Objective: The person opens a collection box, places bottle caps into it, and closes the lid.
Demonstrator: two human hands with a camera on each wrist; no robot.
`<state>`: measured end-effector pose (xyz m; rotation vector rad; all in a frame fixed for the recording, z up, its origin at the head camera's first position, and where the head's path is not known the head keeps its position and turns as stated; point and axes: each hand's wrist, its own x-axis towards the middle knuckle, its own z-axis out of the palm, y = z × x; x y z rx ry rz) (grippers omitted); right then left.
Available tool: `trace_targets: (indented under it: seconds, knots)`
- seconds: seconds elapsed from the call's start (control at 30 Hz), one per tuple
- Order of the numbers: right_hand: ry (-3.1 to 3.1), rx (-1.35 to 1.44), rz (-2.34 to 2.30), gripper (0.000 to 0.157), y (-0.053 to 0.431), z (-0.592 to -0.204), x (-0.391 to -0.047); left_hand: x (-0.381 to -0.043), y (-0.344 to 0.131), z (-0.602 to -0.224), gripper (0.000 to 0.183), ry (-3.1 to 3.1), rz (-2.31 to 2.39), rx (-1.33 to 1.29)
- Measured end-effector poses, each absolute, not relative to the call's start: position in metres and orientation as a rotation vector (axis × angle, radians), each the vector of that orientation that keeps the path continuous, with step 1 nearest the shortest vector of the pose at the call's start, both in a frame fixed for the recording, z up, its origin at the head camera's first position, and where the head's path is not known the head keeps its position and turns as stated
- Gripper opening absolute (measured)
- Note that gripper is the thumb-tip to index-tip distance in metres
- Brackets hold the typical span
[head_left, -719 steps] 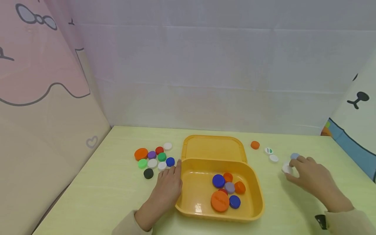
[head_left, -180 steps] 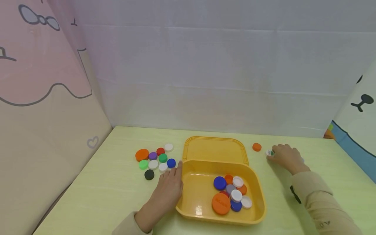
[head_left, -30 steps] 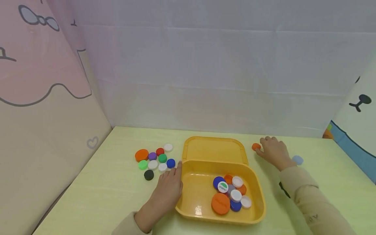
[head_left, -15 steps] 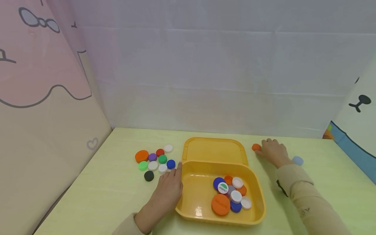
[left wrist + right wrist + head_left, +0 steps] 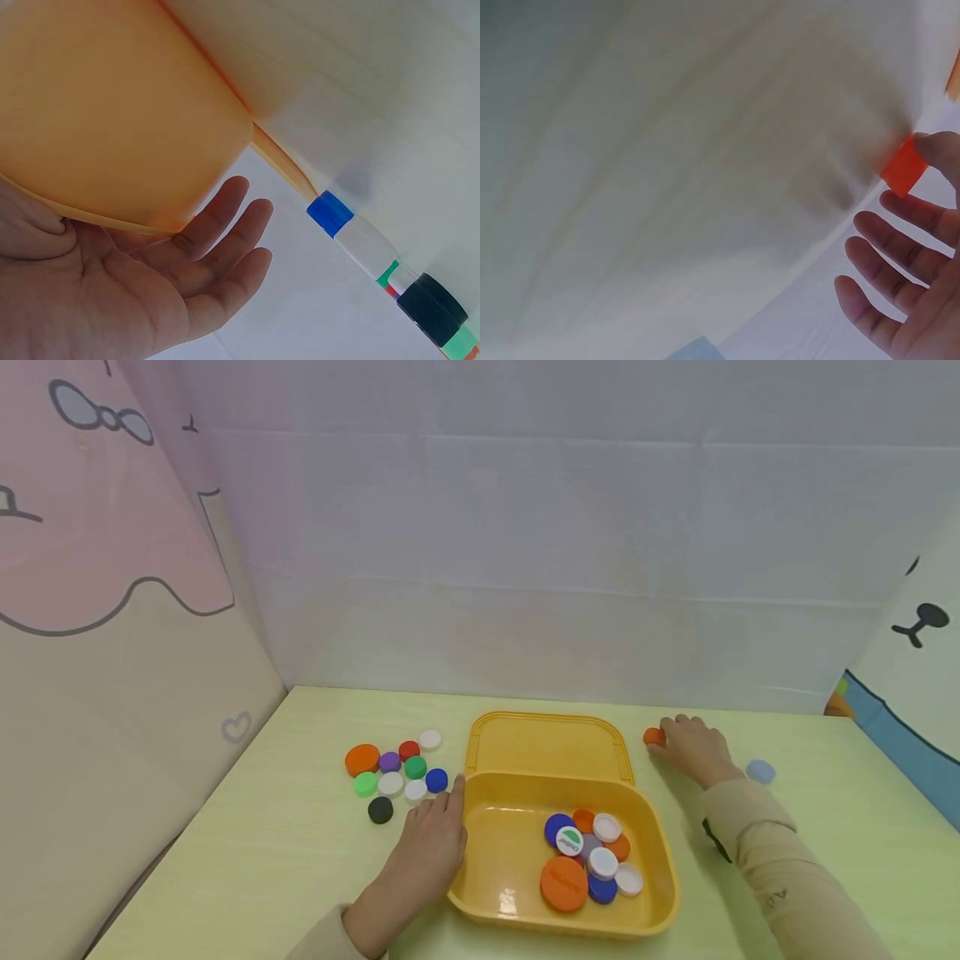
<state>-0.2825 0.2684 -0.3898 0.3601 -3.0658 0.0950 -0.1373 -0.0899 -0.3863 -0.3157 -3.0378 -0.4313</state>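
My right hand [image 5: 694,750] pinches an orange bottle cap [image 5: 653,737] at the back right of the table. In the right wrist view the thumb is on one side of that cap [image 5: 905,166] and the index fingertip at the other. My left hand [image 5: 426,847] rests along the left rim of a yellow plastic box [image 5: 480,881], index finger straight on the edge. From the left wrist, its other fingers [image 5: 225,259] show loosely extended beside the box wall. Inside the box lie several caps, among them a large orange cap [image 5: 564,883] and a white cap with green print [image 5: 570,841].
A yellow lid [image 5: 551,745] lies right behind the box. Several caps, including a black cap [image 5: 380,810] and a green cap [image 5: 415,767], are grouped to the left. A pale blue cap [image 5: 761,771] sits right of my right wrist. A white cloth wall [image 5: 555,560] stands behind the table.
Since the earliest frame, several white caps have come into the box, one with green print. Over the last second my right hand has closed on the orange cap. The left hand stays put.
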Motion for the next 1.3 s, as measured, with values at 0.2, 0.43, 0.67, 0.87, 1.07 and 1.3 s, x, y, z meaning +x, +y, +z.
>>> trace_targets:
  seconds: [0.2, 0.43, 0.67, 0.87, 1.07, 1.3]
  knots:
    - [-3.054, 0.376, 0.082, 0.032, 0.269, -0.390, -0.283, -0.138, -0.089, -0.386, 0.052, -3.039, -0.420, -0.314]
    - [-3.055, 0.372, 0.097, 0.032, 0.269, -0.391, -0.283, -0.138, -0.089, -0.386, 0.052, -3.046, -0.413, -0.311]
    - [-3.070, 0.344, 0.131, 0.033, 0.271, -0.389, -0.280, -0.137, -0.089, -0.386, 0.052, -3.044, -0.428, -0.313]
    - [-3.042, 0.357, 0.132, 0.034, 0.271, -0.385, -0.272, -0.138, -0.089, -0.385, 0.052, -3.047, -0.430, -0.307]
    - [-3.015, 0.357, 0.110, 0.034, 0.270, -0.380, -0.264, -0.137, -0.089, -0.385, 0.052, -3.057, -0.443, -0.296]
    - [-2.958, 0.387, 0.082, 0.039, 0.263, -0.371, -0.248, -0.137, -0.089, -0.384, 0.052, -3.055, -0.450, -0.303]
